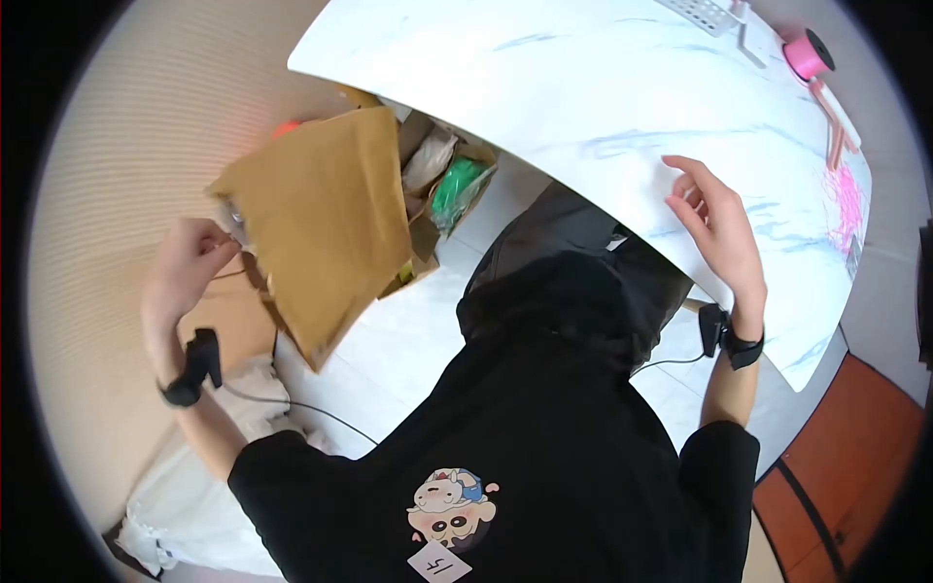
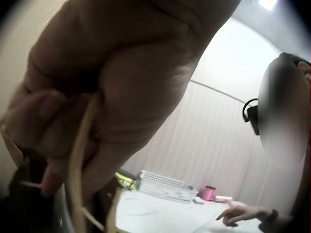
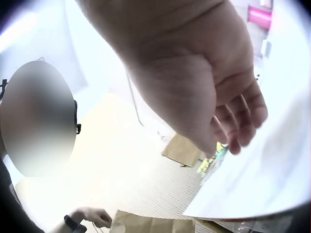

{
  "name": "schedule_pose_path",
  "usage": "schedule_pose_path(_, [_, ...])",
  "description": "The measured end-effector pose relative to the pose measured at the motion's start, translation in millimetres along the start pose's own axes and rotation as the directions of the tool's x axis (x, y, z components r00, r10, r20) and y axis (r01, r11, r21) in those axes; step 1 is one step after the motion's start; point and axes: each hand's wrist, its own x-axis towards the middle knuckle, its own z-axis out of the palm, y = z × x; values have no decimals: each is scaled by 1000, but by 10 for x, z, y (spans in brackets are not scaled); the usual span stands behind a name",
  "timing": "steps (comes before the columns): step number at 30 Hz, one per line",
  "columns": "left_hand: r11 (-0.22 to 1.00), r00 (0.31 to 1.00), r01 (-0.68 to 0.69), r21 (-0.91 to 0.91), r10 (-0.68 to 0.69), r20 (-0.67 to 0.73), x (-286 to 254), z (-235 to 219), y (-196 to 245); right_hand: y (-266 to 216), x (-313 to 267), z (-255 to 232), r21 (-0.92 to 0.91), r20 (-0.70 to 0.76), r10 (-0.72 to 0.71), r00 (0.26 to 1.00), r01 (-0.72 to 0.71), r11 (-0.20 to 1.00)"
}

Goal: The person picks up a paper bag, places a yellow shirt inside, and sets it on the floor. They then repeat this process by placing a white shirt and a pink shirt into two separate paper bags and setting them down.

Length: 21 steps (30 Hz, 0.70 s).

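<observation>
At the left, a brown paper bag stands beside the table, its broad side facing up in the head view. My left hand is at the bag's far-left edge. In the left wrist view, curled fingers of that hand grip a thin tan strip of the bag. My right hand hovers over the table near its front edge, fingers loosely bent and apart, holding nothing. Its palm and spread fingers show in the right wrist view.
The white marbled table carries a white perforated basket, a pink ribbon spool and pink shreds. Behind the bag, an open box holds a green packet. White sacks lie at lower left.
</observation>
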Motion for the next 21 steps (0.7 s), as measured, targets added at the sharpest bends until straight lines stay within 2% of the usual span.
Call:
schedule_pose_path(1, [999, 1000, 13, 51, -13, -10, -128, 351, -149, 236, -235, 173, 12, 11, -34, 999, 34, 999])
schedule_pose_path(2, [999, 999, 32, 36, -32, -7, -67, 483, -104, 319, -264, 254, 29, -74, 10, 997, -8, 1000])
schedule_pose_path(3, [990, 989, 125, -60, -119, 91, -34, 616, 12, 371, -302, 333, 51, -163, 55, 985, -47, 998])
schedule_pose_path(4, [965, 960, 222, -137, -192, 203, -17, 708, 47, 401, -337, 393, 52, -147, 54, 988, -46, 998])
schedule_pose_path(5, [964, 959, 228, -140, -198, 204, 24, 792, -35, 429, -339, 449, 54, -216, 70, 974, -60, 997])
schedule_pose_path(7, [795, 938, 309, -522, -165, 304, 121, 1008, -231, 452, -328, 523, 44, -317, 109, 942, -100, 994])
schedule_pose_path(8, [789, 936, 313, -528, -163, 312, 182, 1126, -376, 443, -304, 562, 34, -310, 109, 944, -104, 994])
schedule_pose_path(10, [598, 983, 176, -782, -147, 109, 185, 1354, -580, 473, -285, 603, 10, -412, 100, 906, -106, 994])
schedule_pose_path(11, [590, 981, 191, -784, -153, 123, 155, 1437, -630, 480, -282, 604, 24, -408, 107, 907, -106, 994])
schedule_pose_path(13, [396, 977, 211, -894, -61, 203, 32, 1555, -639, 557, -280, 623, 35, -416, 111, 903, -106, 994])
schedule_pose_path(14, [398, 974, 227, -889, -78, 214, -51, 1616, -563, 580, -282, 634, 50, -435, 114, 893, -102, 993])
schedule_pose_path(16, [300, 964, 263, -917, -45, 262, -189, 1695, -330, 609, -260, 640, 44, -434, 114, 894, -105, 993])
schedule_pose_path(18, [277, 983, 184, -943, -30, 183, -263, 1731, -24, 603, -250, 647, 33, -443, 117, 889, -114, 993])
schedule_pose_path(20, [223, 979, 201, -954, -31, 199, -321, 1776, 111, 623, -252, 653, 19, -436, 105, 894, -108, 994])
schedule_pose_path(21, [225, 990, 144, -964, -25, 142, -333, 1786, 185, 632, -249, 646, 12, -440, 92, 894, -96, 995])
